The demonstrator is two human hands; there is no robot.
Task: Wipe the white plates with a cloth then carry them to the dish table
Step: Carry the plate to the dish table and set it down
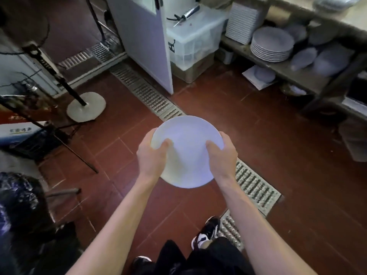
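White plate gripped btwn 2 hands: left hand & right hand.

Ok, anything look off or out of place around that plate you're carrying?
Nothing wrong with the white plate: left hand and right hand grip its sides, thumbs on top, no cracks visible. One oddity: a tool like a caulking gun lies on the clear storage bin near the stacked plates.

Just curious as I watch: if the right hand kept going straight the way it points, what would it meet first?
The right hand grips the white plate and points ahead. The way looks free above the floor; the low shelf lies further on, though depth is unclear.
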